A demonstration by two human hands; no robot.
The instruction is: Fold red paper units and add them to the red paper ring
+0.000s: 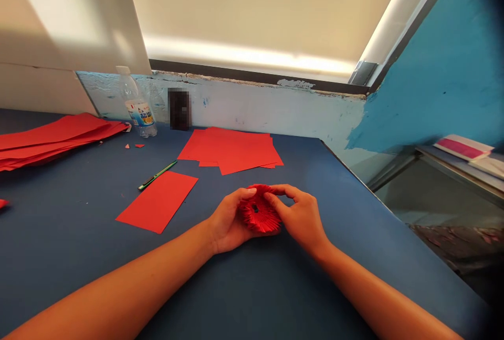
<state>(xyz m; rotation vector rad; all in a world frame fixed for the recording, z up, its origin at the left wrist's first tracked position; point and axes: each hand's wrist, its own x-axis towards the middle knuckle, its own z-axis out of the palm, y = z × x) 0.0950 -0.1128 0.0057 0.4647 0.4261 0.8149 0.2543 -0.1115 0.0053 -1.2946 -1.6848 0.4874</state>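
A round red folded-paper piece [259,215] with a small hole in its middle sits on the blue table [79,256]. My left hand [228,222] cups its left side, fingers curled over the top edge. My right hand [301,218] grips its right side, thumb and fingers pinched on the rim. Both hands hold it just above or on the tabletop; I cannot tell which.
A single red sheet [158,201] lies left of my hands, with a green pen [156,175] beside it. A stack of red sheets [232,150] lies behind, another pile [51,137] at far left. A plastic water bottle [137,106] stands by the wall. The table edge runs on the right.
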